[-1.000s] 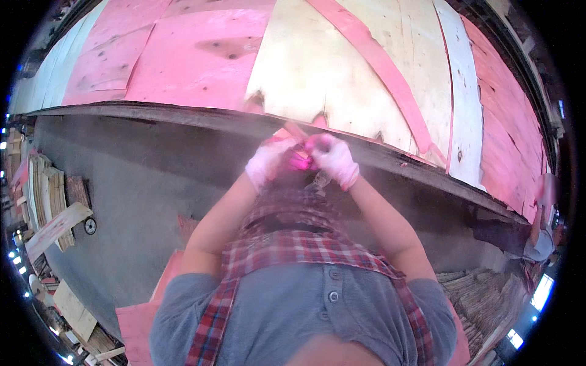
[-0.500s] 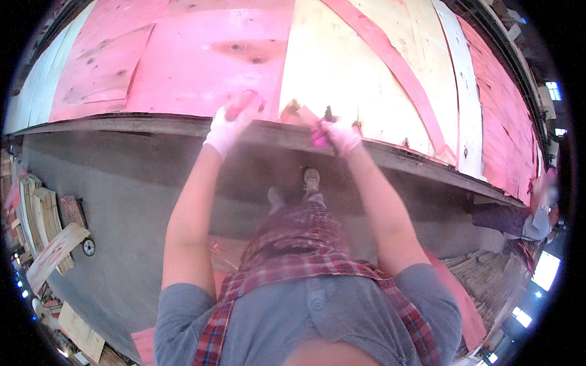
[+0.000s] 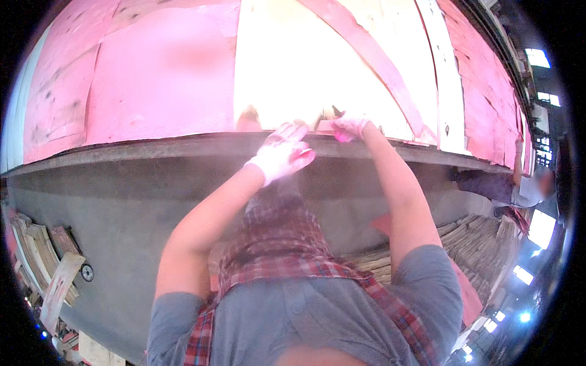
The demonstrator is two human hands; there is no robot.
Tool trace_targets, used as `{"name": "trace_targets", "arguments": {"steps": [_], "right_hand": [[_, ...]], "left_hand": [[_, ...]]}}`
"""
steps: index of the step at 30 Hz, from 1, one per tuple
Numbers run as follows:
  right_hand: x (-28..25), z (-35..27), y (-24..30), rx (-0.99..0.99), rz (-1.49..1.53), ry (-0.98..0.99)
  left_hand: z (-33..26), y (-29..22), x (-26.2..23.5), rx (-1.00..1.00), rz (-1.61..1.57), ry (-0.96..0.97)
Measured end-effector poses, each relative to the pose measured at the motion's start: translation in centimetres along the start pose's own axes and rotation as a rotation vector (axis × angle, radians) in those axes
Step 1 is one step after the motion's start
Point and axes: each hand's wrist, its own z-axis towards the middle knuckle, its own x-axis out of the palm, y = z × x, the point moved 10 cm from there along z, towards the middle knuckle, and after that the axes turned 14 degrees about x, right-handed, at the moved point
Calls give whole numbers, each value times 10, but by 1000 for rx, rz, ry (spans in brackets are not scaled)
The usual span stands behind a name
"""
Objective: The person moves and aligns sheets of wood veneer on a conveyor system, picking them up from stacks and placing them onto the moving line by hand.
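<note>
Centrally, one pale sheet (image 3: 287, 61) lies on the bench (image 3: 183, 146), one curved pink strip (image 3: 369, 55) across it. At its near edge, the right hand (image 3: 349, 125) closes on a small blurred object (image 3: 326, 125); the left hand (image 3: 279, 155), just beside, has fingers extended, whether holding anything I cannot tell. Beyond are stacked boards (image 3: 41, 250), one wheel (image 3: 87, 272) and, far right, one other person (image 3: 526, 193).

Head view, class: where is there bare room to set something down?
Free: pale veneer between pink veneer and diagonal pink strip; grey floor between left forearm and stacked boards. Crowded: dark ledge by left hand and right hand.
</note>
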Motion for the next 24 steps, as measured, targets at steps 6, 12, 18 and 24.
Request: {"name": "trace_targets", "arguments": {"steps": [6, 12, 18, 24], "right_hand": [[-12, -8, -15, -55, 498, -33], [-27, -88, -27, -369, 659, 138], [65, -110, 57, -594, 788, 580], [81, -77, 52, -373, 938, 345]], "left_hand": [[11, 47, 72, -219, -29, 318], [-18, 82, 45, -766, -1600, -581], [-9, 20, -22, -703, -1321, -409], [-108, 83, -29, -740, -946, -15]]}}
